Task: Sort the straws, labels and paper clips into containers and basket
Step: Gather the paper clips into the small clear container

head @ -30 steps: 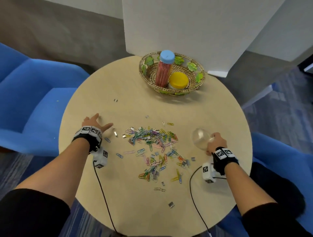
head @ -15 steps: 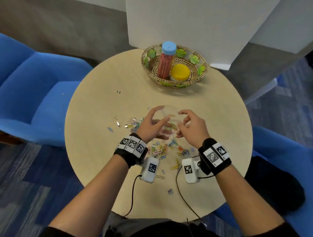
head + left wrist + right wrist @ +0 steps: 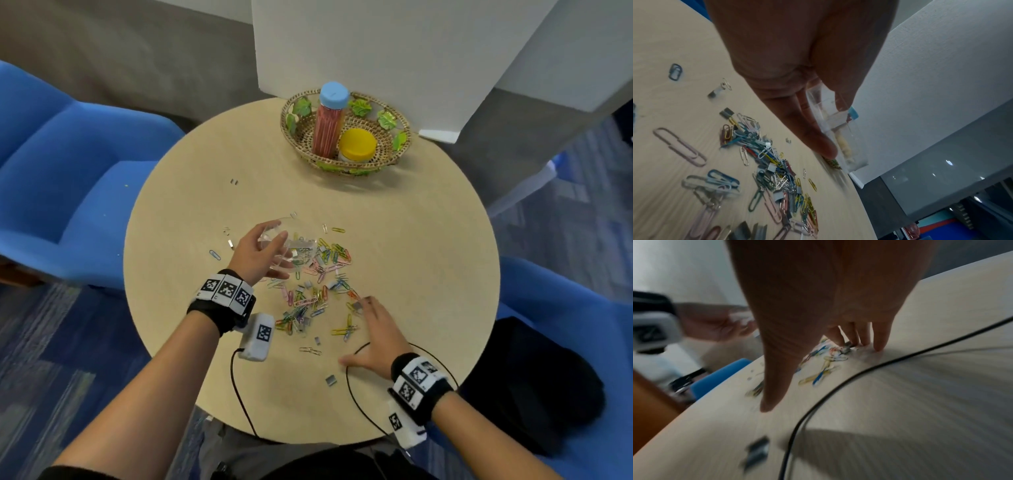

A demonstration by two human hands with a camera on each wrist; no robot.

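Since half a second ago the 2 hands have parted: the clear container point(image 3: 286, 245), then held between both hands above the pile, now sits in the left hand point(image 3: 255, 255) alone, at the far left edge of the paper clips point(image 3: 318, 284), while the right hand point(image 3: 375, 330) has dropped to the table point(image 3: 428, 240) at the near right edge of the pile.

The left hand curls thumb and fingers round the container's wall; the left wrist view shows the transparent plastic pinched between thumb and fingers. The right hand lies spread and flat, fingertips point(image 3: 878, 347) touching the wood beside a small metal clip, holding nothing.

The clips look light, stiff and slick on the smooth top; they tangle, so a raking sweep should move clumps better than picking 1 at a time. Judging by its look, the container is thin, light, slippery plastic, best held round the wall near the rim, with the mouth tilted low to the table.

Strays lie apart from the pile: 1 blue clip point(image 3: 214, 254) left of the left hand, a few small metal pieces nearer the body point(image 3: 330, 380) and 2 farther off toward the basket point(image 3: 346, 133). The basket, already holding a tall blue-capped jar point(image 3: 329, 123) and a yellow-lidded jar point(image 3: 358, 145), stands well apart at the far edge. Bare wood surrounds the pile, but the near rim is close, and a black cable point(image 3: 352, 397) loops beside the right wrist, where a sweep could snag it.
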